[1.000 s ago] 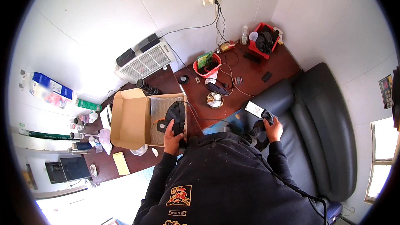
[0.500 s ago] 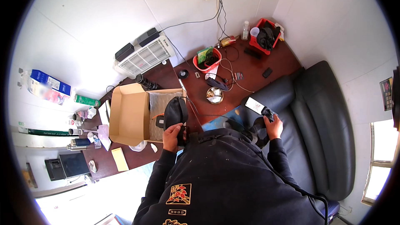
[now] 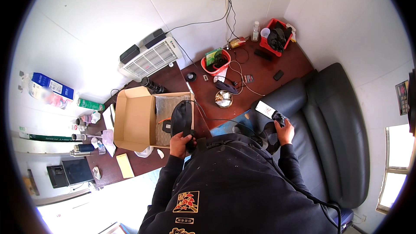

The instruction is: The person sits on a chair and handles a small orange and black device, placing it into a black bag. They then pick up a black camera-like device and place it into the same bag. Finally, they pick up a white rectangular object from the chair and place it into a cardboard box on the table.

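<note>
My left hand [image 3: 178, 144] is closed on the lower end of a long, rounded black object [image 3: 180, 118], whose exact kind I cannot make out. A thin dark cable runs from its top side. It stands at the right edge of an opened cardboard box [image 3: 132, 119] lined with bubble wrap [image 3: 164, 136]. Inside lies a small black item [image 3: 166, 125] with an orange strip. My right hand [image 3: 284, 132] is closed on a small black part at the lower end of a phone-like thing with a white face [image 3: 264, 109], by the sofa arm.
A black leather sofa [image 3: 336, 134] fills the right side. On the brown table [image 3: 264, 76] are a red basket [image 3: 216, 63], a red bin [image 3: 276, 39], a metal bowl [image 3: 223, 99] and loose cables. Left stand a heater [image 3: 151, 57], bottles and a yellow envelope [image 3: 124, 166].
My left hand has shifted slightly down along the long black object, with the thumb now pointing more to the right. My right hand has stayed in place.
</note>
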`<act>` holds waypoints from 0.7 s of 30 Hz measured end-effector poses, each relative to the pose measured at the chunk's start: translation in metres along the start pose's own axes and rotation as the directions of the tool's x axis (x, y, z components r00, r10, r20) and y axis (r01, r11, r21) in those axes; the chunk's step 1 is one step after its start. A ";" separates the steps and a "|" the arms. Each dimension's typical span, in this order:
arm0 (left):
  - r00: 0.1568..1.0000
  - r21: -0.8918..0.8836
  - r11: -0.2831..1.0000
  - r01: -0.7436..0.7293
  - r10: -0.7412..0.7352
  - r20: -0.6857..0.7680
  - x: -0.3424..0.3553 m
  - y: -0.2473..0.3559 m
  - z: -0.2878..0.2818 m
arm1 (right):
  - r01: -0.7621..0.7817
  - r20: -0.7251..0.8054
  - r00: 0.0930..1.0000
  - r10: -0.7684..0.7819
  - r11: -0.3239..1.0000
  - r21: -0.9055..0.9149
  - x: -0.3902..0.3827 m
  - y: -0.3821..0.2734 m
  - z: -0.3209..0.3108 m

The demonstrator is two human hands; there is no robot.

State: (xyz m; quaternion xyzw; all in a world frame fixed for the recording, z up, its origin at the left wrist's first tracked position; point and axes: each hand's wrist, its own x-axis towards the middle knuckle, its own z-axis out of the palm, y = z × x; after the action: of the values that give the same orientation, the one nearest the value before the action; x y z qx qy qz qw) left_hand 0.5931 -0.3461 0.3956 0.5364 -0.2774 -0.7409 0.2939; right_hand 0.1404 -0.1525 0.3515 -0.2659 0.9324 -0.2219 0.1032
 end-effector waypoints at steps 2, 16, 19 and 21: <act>0.999 -0.008 1.000 0.029 -0.028 0.040 0.001 0.000 -0.003 | -0.011 0.025 1.000 0.011 1.000 0.001 0.000 -0.003 -0.002; 0.994 -0.050 0.998 0.035 -0.029 0.105 -0.001 0.006 0.000 | 0.015 -0.002 1.000 -0.015 1.000 0.000 -0.001 0.000 0.001; 0.992 -0.014 0.999 0.030 -0.028 0.120 0.001 0.006 0.000 | 0.027 -0.022 0.999 -0.028 1.000 -0.009 -0.001 0.004 0.005; 0.996 -0.005 0.999 0.032 -0.031 0.087 -0.001 0.004 0.005 | 0.022 -0.020 1.000 -0.023 1.000 -0.009 -0.001 0.005 0.005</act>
State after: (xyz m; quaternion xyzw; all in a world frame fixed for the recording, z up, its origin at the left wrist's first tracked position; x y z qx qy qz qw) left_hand 0.5892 -0.3481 0.4006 0.5070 -0.2790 -0.7691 0.2715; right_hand 0.1401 -0.1499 0.3451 -0.2746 0.9314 -0.2216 0.0900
